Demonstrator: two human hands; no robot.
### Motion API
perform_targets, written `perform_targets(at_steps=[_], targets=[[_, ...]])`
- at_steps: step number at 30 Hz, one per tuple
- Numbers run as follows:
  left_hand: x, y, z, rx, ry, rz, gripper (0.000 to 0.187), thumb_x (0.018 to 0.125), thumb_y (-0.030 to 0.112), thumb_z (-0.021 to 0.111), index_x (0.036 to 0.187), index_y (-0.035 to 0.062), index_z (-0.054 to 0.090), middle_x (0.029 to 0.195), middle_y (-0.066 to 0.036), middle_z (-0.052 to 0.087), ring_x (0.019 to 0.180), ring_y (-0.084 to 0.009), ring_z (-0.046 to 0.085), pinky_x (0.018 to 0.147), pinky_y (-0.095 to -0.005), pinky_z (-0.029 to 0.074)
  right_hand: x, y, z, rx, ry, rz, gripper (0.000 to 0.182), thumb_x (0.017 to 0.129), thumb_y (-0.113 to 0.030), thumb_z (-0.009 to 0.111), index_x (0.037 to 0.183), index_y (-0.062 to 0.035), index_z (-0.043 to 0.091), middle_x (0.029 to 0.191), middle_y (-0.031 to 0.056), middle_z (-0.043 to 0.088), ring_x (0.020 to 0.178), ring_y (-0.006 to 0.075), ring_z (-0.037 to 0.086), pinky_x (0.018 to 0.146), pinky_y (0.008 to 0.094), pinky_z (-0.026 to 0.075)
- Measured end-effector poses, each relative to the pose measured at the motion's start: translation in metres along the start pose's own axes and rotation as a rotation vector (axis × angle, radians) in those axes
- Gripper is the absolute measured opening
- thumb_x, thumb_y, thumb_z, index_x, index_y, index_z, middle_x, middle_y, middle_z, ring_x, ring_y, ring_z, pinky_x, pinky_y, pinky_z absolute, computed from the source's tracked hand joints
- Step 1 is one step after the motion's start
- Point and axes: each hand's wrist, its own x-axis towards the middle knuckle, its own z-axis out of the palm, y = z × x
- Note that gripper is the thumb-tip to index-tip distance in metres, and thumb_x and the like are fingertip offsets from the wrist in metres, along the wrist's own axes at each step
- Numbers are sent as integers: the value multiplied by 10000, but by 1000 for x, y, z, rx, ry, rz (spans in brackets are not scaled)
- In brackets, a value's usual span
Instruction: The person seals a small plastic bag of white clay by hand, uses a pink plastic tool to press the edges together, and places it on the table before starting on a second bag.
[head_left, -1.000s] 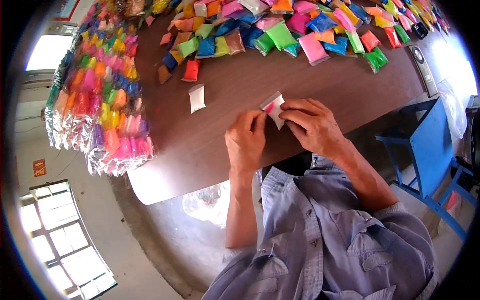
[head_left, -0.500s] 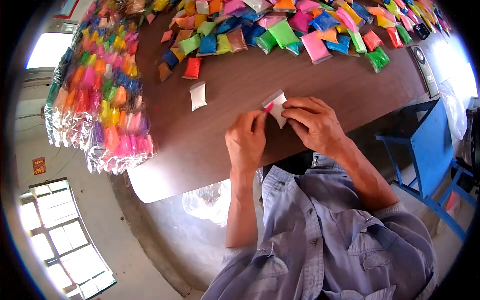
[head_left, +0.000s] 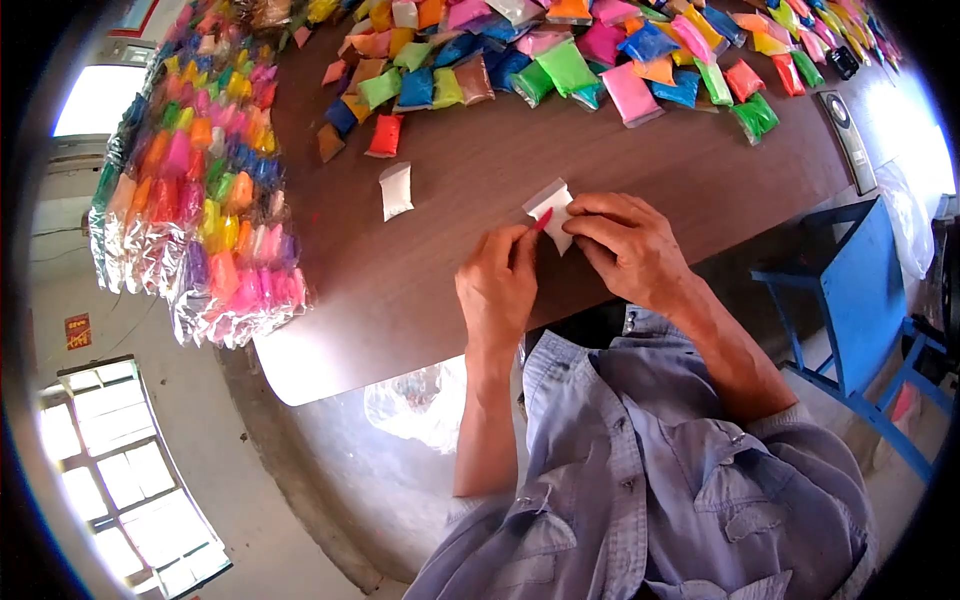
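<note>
My left hand [head_left: 499, 285] is closed, pinching a small pinkish-red piece [head_left: 543, 219] that lies over the face of a white packet [head_left: 553, 206]. The fingers of my right hand [head_left: 630, 240] are closed on the right side of that packet, which has a clear strip at its top. Just what the red piece is I cannot make out. A second white packet [head_left: 396, 191] lies on the brown table [head_left: 400, 290], to the left of my hands.
Many coloured packets [head_left: 566, 68] are heaped along the far side. Bundled, wrapped packets [head_left: 225, 230] cover the table's left end. A long silver object [head_left: 848, 142] lies at the right edge, near a blue metal frame [head_left: 860, 290]. Clear plastic [head_left: 418, 405] is below the table.
My left hand has shifted slightly right, and the red piece has moved a little further over the white packet. My right hand holds nearly the same place.
</note>
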Motion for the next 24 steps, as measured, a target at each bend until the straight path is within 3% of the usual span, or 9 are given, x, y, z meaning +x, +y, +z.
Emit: perform_targets(at_steps=[2,7,10,12,17,19,24], targets=[[6,-3,-4,189,-39,-31,87,946,87,757,992,14,757,908,-177,748,772,-304,734,705,-381,556,-1,1,1,2,1,2,234,820,-8,786,1045,-61,746,1164,71,705,1038,281,703,910,412,557],[13,0,-10,109,-21,-94,96,943,107,769,975,17,769,893,-158,738,740,-307,707,696,-388,551,-3,3,1,18,1,4,243,808,0,795,1037,-63,746,1179,74,698,1038,283,704,907,414,558],[15,10,-9,48,4,4,99,917,95,789,973,15,772,877,-145,731,730,-304,694,689,-382,547,-2,0,1,-5,33,-11,250,793,10,801,1024,-65,744,1174,78,693,1033,282,700,897,405,557],[22,18,-6,70,-84,98,99,893,70,797,973,17,776,878,-140,727,746,-294,699,689,-375,544,-2,1,0,-2,3,-12,256,789,16,802,1024,-66,739,1154,80,690,1031,280,695,887,399,556],[44,21,-1,80,-178,106,72,928,89,748,965,29,763,901,-146,720,800,-341,710,701,-416,541,-2,2,-1,9,-2,-25,265,771,24,808,1010,-63,733,1130,92,685,1023,286,693,868,398,557],[56,16,1,227,-261,177,97,943,131,733,947,37,756,906,-138,716,813,-359,706,710,-439,536,-1,3,1,20,5,-31,269,764,26,809,1006,-62,731,1122,94,684,1015,289,693,863,401,557],[68,10,9,193,-231,179,105,937,152,738,947,49,753,900,-126,711,791,-357,693,712,-456,529,-1,2,-1,46,28,-24,279,770,36,794,1026,-53,727,1091,88,685,994,288,690,849,411,557]])
